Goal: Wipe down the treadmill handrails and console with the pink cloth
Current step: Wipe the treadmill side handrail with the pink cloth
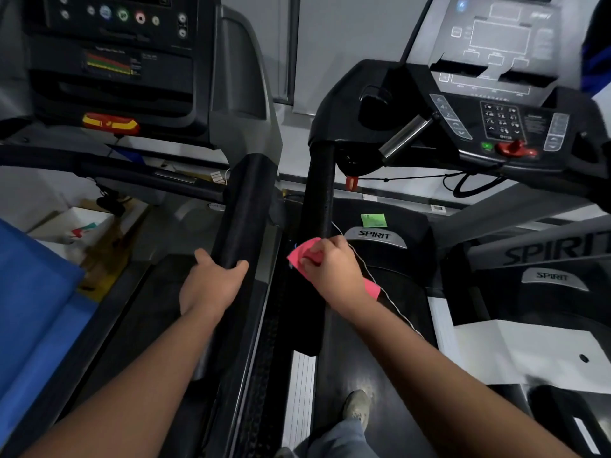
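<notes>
My right hand [334, 269] presses the pink cloth [299, 256] against the black padded left handrail [319, 193] of the Spirit treadmill I stand on. The cloth wraps the rail, and a corner pokes out below my wrist. The console [502, 123] of that treadmill sits up at the right, with a keypad and a red stop knob. My left hand [211, 282] grips the lower end of the black padded handrail [244, 206] of the neighbouring treadmill on the left.
The left treadmill's console [112, 54] with round buttons fills the upper left. A thin white cord [363, 262] runs past my right wrist. A blue surface [36, 302] lies at the far left, cardboard boxes [79, 226] behind it. My shoe [357, 404] stands on the belt.
</notes>
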The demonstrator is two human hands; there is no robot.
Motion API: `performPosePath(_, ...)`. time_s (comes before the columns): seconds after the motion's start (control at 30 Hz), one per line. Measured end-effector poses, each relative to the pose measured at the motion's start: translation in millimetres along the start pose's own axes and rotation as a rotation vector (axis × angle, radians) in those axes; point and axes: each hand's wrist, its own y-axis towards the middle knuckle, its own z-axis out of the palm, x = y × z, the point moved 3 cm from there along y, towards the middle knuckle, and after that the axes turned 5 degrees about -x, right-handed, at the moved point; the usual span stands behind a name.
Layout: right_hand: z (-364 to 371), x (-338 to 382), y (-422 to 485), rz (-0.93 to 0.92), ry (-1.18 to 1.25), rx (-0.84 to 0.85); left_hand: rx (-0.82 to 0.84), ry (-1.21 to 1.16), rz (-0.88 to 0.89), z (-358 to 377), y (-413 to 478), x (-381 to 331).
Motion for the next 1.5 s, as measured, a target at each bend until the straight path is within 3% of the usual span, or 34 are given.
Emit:
performPosePath(0.07, 0.6, -6.4, -7.9, -0.068, -0.050, 0.018, 0.002, -0.006, -0.002, -0.2, -0.2, -0.1)
performPosePath(0.2, 2.3, -20.1, -21.8, -0.011, 0.121, 0.120, 0.006, -0.010, -0.009, 0.3, 0.2, -0.2)
performPosePath(0.3, 5.9, -12.7, -21.6, -0.031, 0.075, 0.045, 0.011, -0.012, -0.002, 0.7, 0.5, 0.1)
performPosePath(0.47, 16.7, 13.3, -6.9, -0.171, -0.369, 0.031, -0.001, -0.012, -0.001, 0.6, -0.9, -0.5)
performPosePath(0.67, 39.9, 46.4, 7.3, -0.318, -0.962, 0.249, -0.010, 0.000, -0.005, -1.2, -3.7, -2.2)
performPosePath(0.9, 81.0, 67.3, -1.8, -0.683, -1.462, 0.513, 0.003, -0.021, -0.010, -4.4, -5.7, -4.0)
performPosePath(0.97, 80.6, 65.7, -2.9, -0.684, -1.388, 0.503, 0.010, -0.028, -0.007, -4.7, -4.6, -3.3)
performPosePath(1.13, 43.4, 53.3, 15.3, -0.394, -0.679, 0.307, 0.011, -0.041, -0.009, -4.7, -4.0, -2.0)
performPosePath(1.3, 11.0, 22.5, 15.2, -0.259, -0.322, 0.038, 0.018, -0.040, -0.004, -3.1, -3.1, -2.2)
performPosePath(1.4, 0.5, 4.3, 5.2, -0.147, -0.191, -0.018, 0.021, -0.037, -0.005, -1.9, -3.2, -1.6)
performPosePath(1.5, 0.2, 0.3, -8.5, -0.135, -0.281, -0.022, 0.009, -0.028, -0.002, -1.4, -3.3, -1.1)
